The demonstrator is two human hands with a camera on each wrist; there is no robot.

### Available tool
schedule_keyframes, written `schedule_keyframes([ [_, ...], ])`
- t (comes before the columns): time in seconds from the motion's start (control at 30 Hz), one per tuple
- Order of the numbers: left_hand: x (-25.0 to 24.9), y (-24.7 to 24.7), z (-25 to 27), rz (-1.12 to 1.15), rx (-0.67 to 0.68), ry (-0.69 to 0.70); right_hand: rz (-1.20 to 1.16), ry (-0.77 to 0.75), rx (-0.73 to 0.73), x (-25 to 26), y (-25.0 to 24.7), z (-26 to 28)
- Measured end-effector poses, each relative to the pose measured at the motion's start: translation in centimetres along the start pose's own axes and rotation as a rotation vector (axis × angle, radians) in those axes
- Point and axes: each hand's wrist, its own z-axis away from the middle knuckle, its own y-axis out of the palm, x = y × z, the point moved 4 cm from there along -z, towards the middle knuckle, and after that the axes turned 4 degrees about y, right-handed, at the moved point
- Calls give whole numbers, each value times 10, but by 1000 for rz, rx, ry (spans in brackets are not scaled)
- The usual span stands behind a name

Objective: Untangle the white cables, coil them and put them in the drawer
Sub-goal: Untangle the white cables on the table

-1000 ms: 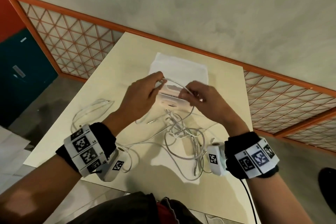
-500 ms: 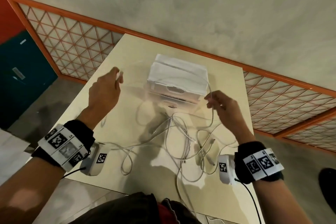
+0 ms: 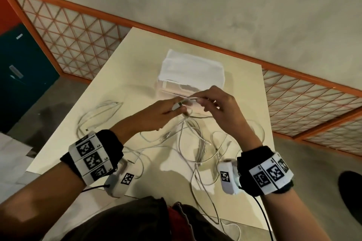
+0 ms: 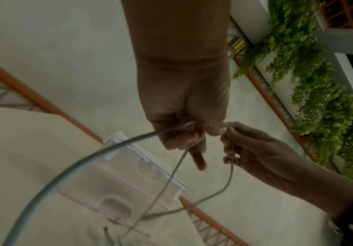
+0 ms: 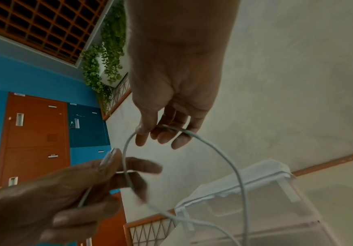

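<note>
Half a second earlier spread apart, the left hand point(image 3: 156, 112) and right hand point(image 3: 219, 106) had met again. Both pinched one thin white cable point(image 3: 191, 99) above the tangle, so coiling seemingly had begun.

Cable tangle point(image 3: 194, 143) blocks table's near middle.
Drawer box point(image 3: 192, 76) stands behind; bare tabletop point(image 3: 246, 88) right of it.
</note>
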Motion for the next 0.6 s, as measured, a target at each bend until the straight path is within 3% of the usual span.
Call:
schedule_keyframes([
  [0.2,11,-30,11,-291,-299,56,55,162,27,-42,0,22],
  [0.37,28,-46,25,-648,-322,-103,286,440,66,-113,22,72],
  [0.43,33,-45,29,-698,-321,-163,231,681,252,-126,39,93],
  [0.5,38,-41,28,-724,-296,-221,149,863,551,-126,61,115],
  [0.57,41,-37,27,-755,-261,-274,82,919,740,-124,78,131],
  [0.6,43,-36,26,-770,-247,-298,90,921,768,-124,81,135],
])
